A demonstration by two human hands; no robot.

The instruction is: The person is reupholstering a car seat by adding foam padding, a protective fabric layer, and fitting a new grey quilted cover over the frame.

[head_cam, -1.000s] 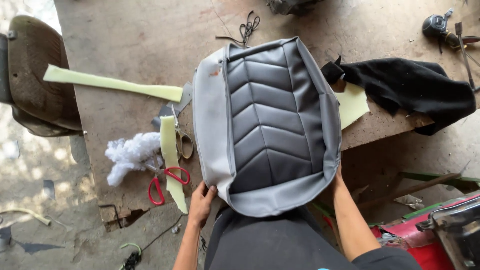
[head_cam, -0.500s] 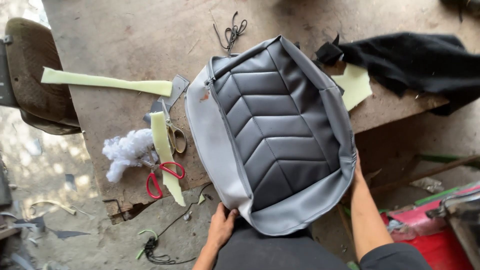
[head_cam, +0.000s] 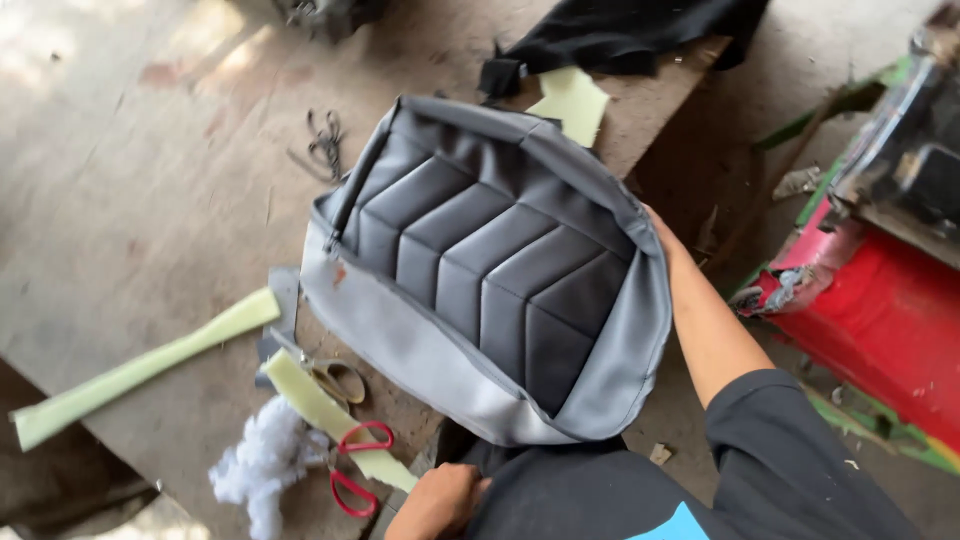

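A padded seat cover (head_cam: pixel 480 280), with dark quilted panels in the middle and a light grey border, is held up over the edge of a wooden workbench (head_cam: pixel 160 200). My right hand (head_cam: pixel 662 232) grips its right edge, with the fingers hidden behind the cover. At the cover's lower edge my left hand (head_cam: pixel 438 502) is closed on the dark material hanging under it. My dark sleeve fills the bottom right.
On the bench lie red-handled scissors (head_cam: pixel 352 468), a second pair of scissors (head_cam: pixel 338 380), two pale green foam strips (head_cam: pixel 140 365), white stuffing (head_cam: pixel 262 468), a black cord tangle (head_cam: pixel 325 140), a foam scrap (head_cam: pixel 572 100) and black cloth (head_cam: pixel 620 30). A red machine (head_cam: pixel 880 310) stands right.
The cover has swung to the right and tilted, with both hands still on it. My left hand has dropped lower, and the view has turned toward the bench's right end.
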